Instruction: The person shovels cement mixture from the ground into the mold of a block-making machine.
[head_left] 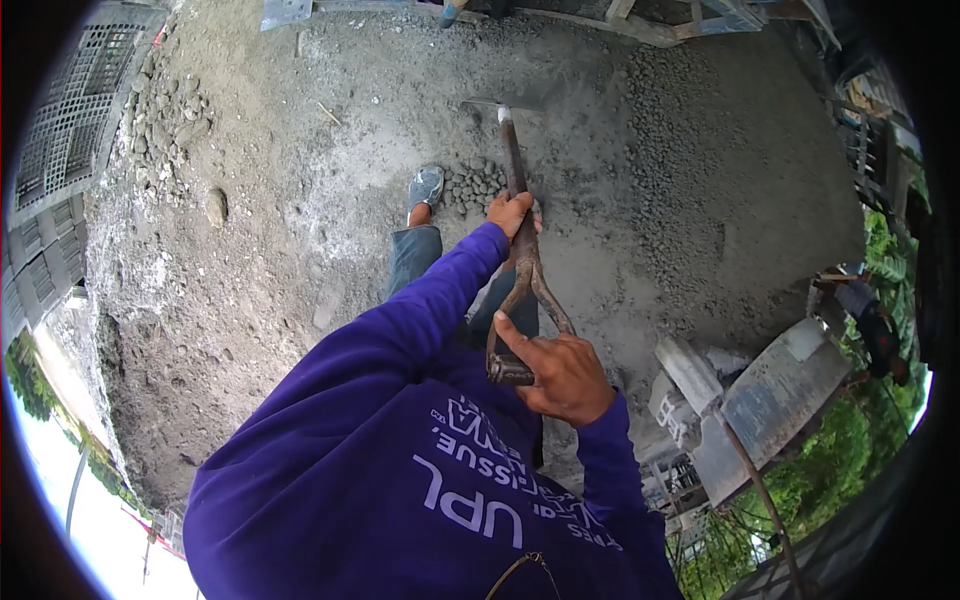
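Note:
A shovel (514,160) with a worn shaft and a forked D-shaped handle runs up the middle of the head view. My left hand (511,214) is wrapped round its shaft. Lower down, my right hand (563,372) grips the handle's crossbar, its index finger lying along one side of the fork. The blade (505,104) shows nearly edge-on over the grey ground, so what it carries, if anything, I cannot tell. Just left of the shaft lies a small heap of round stones (472,187), beside my shoe (426,186).
Grey gravel mix (680,170) spreads to the right. Loose stones (165,120) and one larger rock (217,207) lie at left, near a lattice panel (85,95) and stacked blocks (45,255). At lower right stand a large grey slab-like thing (770,400) and a long pole (755,485).

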